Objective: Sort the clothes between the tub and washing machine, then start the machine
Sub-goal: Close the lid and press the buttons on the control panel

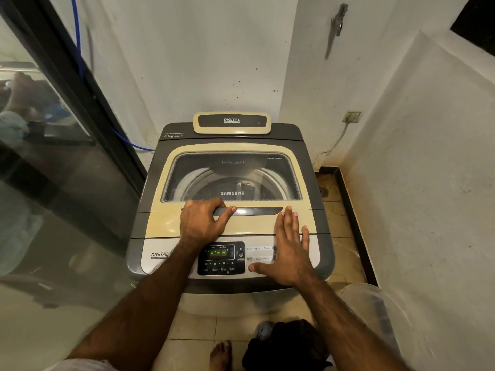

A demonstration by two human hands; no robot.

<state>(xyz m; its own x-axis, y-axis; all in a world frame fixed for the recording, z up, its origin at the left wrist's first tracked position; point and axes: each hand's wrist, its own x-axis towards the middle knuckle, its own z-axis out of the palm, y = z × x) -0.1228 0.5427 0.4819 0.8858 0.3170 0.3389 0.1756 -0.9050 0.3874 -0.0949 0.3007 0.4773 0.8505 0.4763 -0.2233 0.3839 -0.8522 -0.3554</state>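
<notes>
The washing machine [230,207] stands in a corner with its glass lid [231,178] down, so the drum shows only dimly through it. The left hand [201,223] rests on the lid's dark handle recess [249,211], fingers curled loosely over its edge, thumb along it, probably to lift or press the lid. The right hand [290,250] lies flat, fingers apart, thumb at the buttons beside the lit control panel [221,258], gripping nothing. A dark heap of clothes [286,344] sits on the floor beside the translucent tub [375,311].
</notes>
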